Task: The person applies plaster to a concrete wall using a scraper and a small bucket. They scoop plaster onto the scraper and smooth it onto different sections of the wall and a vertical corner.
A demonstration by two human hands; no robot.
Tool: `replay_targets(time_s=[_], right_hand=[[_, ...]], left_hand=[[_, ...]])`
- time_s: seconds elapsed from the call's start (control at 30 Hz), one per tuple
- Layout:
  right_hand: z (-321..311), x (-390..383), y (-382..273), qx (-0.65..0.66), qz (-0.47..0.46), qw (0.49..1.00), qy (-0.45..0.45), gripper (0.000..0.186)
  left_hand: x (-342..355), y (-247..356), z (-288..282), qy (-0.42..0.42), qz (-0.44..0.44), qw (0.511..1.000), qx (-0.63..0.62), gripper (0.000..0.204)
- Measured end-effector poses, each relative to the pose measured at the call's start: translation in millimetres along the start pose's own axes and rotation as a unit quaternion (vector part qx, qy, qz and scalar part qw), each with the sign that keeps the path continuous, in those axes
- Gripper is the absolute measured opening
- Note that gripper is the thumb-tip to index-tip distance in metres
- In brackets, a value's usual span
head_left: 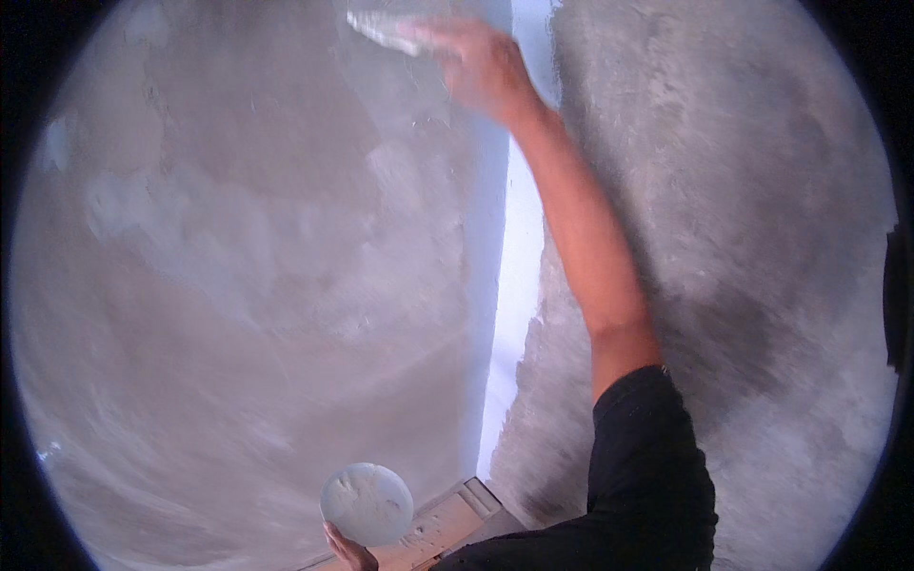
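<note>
Fingers (447, 36) of the right hand (487, 71): drawn narrow around a white-coated flat blade (388, 32), slightly blurred, before the left wall (238, 371), left of that wall's edge along the white corner strip (520, 247); held slantwise, presumably to present its long edge to the surface, contact uncertain. Left hand (347, 550): gripping the lower-left rim of a round pale dish (388, 526), some fingers hidden; dish faces the wearer, probably keeping its pale paste (352, 495) accessible. Timber plank (440, 535): smeared, beyond the dish, near the strip's lower end. Black sleeve (647, 457): right arm extended, likely for reach.
</note>
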State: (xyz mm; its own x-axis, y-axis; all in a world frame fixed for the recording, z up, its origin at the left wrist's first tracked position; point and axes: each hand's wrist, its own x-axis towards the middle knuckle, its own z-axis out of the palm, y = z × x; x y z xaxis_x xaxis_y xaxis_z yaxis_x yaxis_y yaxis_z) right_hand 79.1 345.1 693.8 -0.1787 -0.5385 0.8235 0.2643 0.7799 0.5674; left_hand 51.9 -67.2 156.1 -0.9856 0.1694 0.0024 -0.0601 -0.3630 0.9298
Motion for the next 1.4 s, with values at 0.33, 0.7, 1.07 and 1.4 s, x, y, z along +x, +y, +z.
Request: replay_targets(time_s=[0.33, 0.7, 1.07, 1.4], right_hand=[[-13.8, 93.5, 64.0, 0.021, 0.105, 0.993, 0.049, 0.025], [20.3, 149.0, 118.4, -0.011, 0.055, 0.998, 0.014, 0.025], [-41.2, -82.6, -57.7, 0.143, 0.069, 0.982, -0.102, 0.054], [-29.2, 85.6, 54.4, -0.012, 0.181, 0.983, 0.017, 0.029]], left_hand=[[-10.6, 20.2, 36.3, 0.041, 0.012, 0.998, 0.039, 0.06], [-17.3, -15.4, 18.6, 0.043, -0.003, 0.999, 0.01, 0.066], [5.1, -28.2, -3.9, -0.012, -0.064, 0.998, -0.008, 0.062], [12.4, -27.8, -8.5, 0.002, -0.072, 0.997, -0.014, 0.067]])
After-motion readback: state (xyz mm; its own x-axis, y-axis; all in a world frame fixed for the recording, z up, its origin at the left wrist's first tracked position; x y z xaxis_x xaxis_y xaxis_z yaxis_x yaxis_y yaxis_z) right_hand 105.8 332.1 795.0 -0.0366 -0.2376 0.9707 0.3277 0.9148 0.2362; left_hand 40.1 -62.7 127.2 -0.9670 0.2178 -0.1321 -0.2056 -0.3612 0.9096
